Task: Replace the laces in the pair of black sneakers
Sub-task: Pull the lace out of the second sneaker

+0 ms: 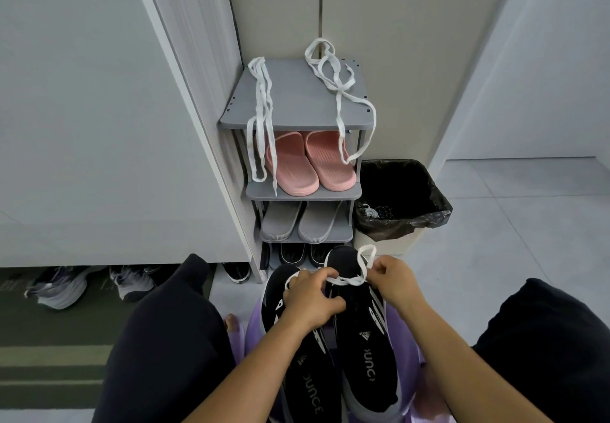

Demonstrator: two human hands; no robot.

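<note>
Our left hand (310, 294) and right hand (392, 277) pinch one white lace (346, 280) at the far end of the sneakers (366, 356), near us on the stool (254, 330). Two laces (262, 99) lie on the far rack (297, 106). We judge most of the lacing is left.

left hand (310, 297) pinching, right hand (394, 282) pinching

black sneakers (363, 366) side by side, white lace (346, 280) stretched across
</note>
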